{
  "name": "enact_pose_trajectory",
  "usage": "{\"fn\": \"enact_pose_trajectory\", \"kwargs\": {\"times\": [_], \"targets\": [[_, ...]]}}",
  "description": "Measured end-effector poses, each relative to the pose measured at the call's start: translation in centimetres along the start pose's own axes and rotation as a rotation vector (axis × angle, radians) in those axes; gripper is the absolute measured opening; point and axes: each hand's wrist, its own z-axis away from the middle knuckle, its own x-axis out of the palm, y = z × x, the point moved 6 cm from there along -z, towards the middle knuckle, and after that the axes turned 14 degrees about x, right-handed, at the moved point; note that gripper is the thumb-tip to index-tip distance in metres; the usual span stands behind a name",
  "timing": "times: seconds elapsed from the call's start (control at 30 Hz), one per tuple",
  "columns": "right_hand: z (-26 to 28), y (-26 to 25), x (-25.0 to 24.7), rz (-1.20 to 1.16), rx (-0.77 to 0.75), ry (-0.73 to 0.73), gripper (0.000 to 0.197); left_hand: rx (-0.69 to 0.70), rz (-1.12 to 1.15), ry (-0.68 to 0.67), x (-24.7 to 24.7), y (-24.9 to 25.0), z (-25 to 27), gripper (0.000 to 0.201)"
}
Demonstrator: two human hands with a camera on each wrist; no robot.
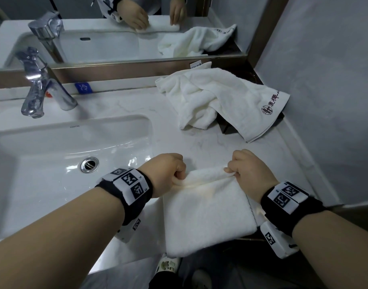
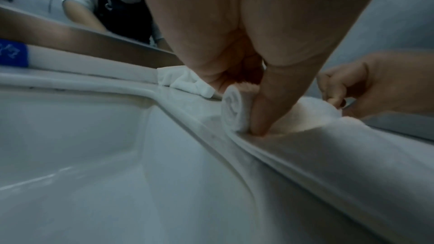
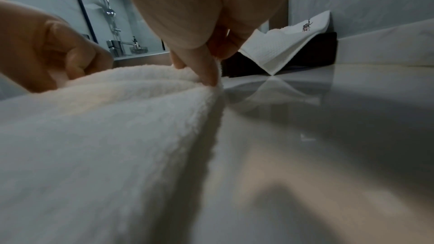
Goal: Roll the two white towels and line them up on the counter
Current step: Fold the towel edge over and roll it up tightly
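A folded white towel [image 1: 208, 213] lies at the counter's front edge, its far end wound into a small roll [image 2: 232, 110]. My left hand [image 1: 170, 170] grips the roll's left end, fingers curled over it and thumb pressed in at its base. My right hand [image 1: 245, 167] pinches the roll's right end [image 3: 211, 81] with curled fingers. A second white towel [image 1: 218, 101] with a dark red logo lies crumpled at the back right, draped partly over a black box [image 1: 229, 126].
A white sink basin [image 1: 70, 155] with a chrome tap [image 1: 41, 86] fills the left. The mirror [image 1: 116, 28] runs along the back and a grey wall [image 1: 329, 101] closes the right. Bare marble counter [image 1: 174, 134] lies between the two towels.
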Motion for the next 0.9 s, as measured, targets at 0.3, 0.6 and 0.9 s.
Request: {"fn": "enact_pose_trajectory", "kwargs": {"times": [0.3,0.6,0.9], "targets": [[0.8,-0.3,0.0,-0.011,0.023,0.005,0.029,0.029,-0.198,-0.233,0.4,2.5,0.6,0.019],[1.9,0.8,0.4,-0.145,0.213,-0.055,0.016,-0.185,-0.110,-0.130,0.3,2.3,-2.0,0.037],[2.7,2.0,1.7,-0.181,0.427,-0.065,0.043,-0.328,0.201,0.031,1.4,1.9,-2.4,0.023]]}}
